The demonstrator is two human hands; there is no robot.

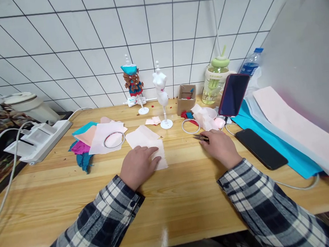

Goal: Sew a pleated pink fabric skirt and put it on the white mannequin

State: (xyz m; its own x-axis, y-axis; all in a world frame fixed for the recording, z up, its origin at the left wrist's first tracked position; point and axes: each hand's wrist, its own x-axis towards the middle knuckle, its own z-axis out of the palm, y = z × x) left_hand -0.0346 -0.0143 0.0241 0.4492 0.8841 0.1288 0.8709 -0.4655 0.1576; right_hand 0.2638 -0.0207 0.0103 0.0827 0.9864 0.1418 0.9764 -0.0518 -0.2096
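Observation:
My left hand (138, 165) lies on a pale pink sheet of crepe-like paper (162, 154) with a zigzag right edge, its fingers apart and pressing the sheet to the table. To the right, my right hand (222, 147) is closed around small thread snips (200, 137), whose dark blades point left. Just beyond the snips lies a silver ring (191, 126). A bare white mini dress form (160, 86) stands upright on its round base behind the sheet. Behind it on the left, another dress form (132, 80) wears a blue, brown and red outfit.
Coloured sheets (96, 139) with a second ring (114, 139) lie left. A cardboard box (185, 98), crumpled pale paper (205, 116), a green-lidded bottle (215, 78) and a phone on a stand (233, 94) are at back right. A black phone (261, 148) lies beside blue paper (296, 162). A power strip (46, 139) borders the left.

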